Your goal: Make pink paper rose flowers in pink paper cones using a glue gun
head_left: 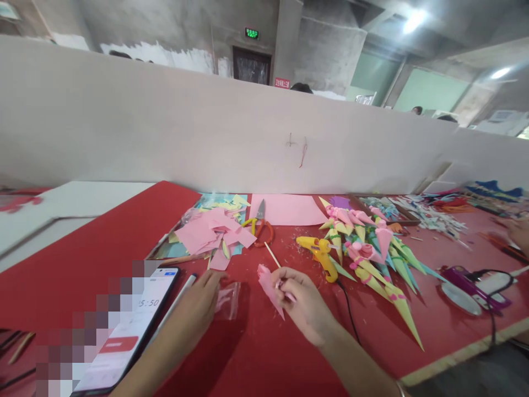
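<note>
My right hand (pixel 300 300) is closed, thumb and fingers pinched round a folded pink paper piece (pixel 269 289), ruffled at its top and pointed at its lower end. A thin pale stick (pixel 271 255) sticks out above these fingers. My left hand (pixel 202 300) is over the table beside a small clear plastic bag (pixel 228 300). Its fingers are bent and close together near the lower edge of the pink paper pieces (pixel 206 229); what they grip, if anything, is hidden. A yellow glue gun (pixel 320 255) lies right of the stick, its black cord trailing toward me.
Scissors (pixel 262 223) with orange and yellow handles lie before a pink sheet (pixel 289 209). Several paper flower cones (pixel 367 242) are heaped at right, near a purple device (pixel 475 289) with a cord. A phone (pixel 124 336) and a white pen (pixel 176 303) lie at left. A partition (pixel 227 132) stands behind.
</note>
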The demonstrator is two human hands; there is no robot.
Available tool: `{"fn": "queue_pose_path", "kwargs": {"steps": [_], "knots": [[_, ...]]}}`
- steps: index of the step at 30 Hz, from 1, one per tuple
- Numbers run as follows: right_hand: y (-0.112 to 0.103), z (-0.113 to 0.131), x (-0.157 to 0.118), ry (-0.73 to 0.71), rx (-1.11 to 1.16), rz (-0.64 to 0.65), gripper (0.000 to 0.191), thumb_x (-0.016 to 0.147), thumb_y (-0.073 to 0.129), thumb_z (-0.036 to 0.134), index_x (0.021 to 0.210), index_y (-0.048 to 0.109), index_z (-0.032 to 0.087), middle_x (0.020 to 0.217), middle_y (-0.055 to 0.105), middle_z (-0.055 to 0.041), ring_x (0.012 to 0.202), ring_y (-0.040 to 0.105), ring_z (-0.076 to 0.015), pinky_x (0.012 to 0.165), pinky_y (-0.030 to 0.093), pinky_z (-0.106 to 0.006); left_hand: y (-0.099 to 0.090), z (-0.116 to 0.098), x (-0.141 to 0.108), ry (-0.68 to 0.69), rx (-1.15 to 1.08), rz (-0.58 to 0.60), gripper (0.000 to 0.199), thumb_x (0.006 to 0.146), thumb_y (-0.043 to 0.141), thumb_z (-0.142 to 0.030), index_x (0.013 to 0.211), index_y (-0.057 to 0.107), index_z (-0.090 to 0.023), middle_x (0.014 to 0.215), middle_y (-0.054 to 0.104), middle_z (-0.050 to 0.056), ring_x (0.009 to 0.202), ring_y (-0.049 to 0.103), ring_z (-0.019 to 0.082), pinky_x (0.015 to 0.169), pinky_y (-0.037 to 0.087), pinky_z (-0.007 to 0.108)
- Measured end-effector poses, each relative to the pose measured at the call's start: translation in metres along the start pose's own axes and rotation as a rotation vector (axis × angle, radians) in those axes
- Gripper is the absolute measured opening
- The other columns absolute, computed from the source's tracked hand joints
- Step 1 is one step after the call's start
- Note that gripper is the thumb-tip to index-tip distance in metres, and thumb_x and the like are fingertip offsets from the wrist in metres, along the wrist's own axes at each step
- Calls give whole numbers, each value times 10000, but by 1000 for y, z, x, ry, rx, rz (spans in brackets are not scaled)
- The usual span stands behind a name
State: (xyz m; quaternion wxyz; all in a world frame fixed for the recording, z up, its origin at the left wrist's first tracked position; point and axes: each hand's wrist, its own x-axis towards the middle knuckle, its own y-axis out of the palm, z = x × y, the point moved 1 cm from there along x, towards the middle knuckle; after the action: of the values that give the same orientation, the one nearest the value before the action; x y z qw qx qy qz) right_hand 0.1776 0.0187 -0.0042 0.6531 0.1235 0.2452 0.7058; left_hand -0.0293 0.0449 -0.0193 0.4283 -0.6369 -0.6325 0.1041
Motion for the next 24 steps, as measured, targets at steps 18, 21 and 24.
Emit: {"fn": "queue_pose_path", "kwargs": {"steps": [18,21,24], "knots": [[43,-46,-24,-784,-1043,116,633,831,490,516,1393,360,255,1415,427,-54,1315,340,-319,1089,242,-493,52,-110,-11,-288,-1276,-39,685,781,275,-731,1326,428,-346,1332,528,6,1321,351,255,1046,358,404],[39,-16,-28,-787,-1078,97,634,862,458,511,1426,265,293,1466,340,-61,1351,248,-348,1094,102,-566,64,-93,-39,-286,-1316,-16,680,748,380,-738,1321,433,-375,1319,541,-12,1301,381,280,1021,396,403],[37,1,-31,-800,-1097,173,742,847,461,542,1453,87,332,1494,277,-51,1369,184,-359,1077,39,-608,52,-85,-59,-473,-1223,239,620,884,184,-621,1290,507,-283,1201,632,49,1264,437,274,984,430,426]]}}
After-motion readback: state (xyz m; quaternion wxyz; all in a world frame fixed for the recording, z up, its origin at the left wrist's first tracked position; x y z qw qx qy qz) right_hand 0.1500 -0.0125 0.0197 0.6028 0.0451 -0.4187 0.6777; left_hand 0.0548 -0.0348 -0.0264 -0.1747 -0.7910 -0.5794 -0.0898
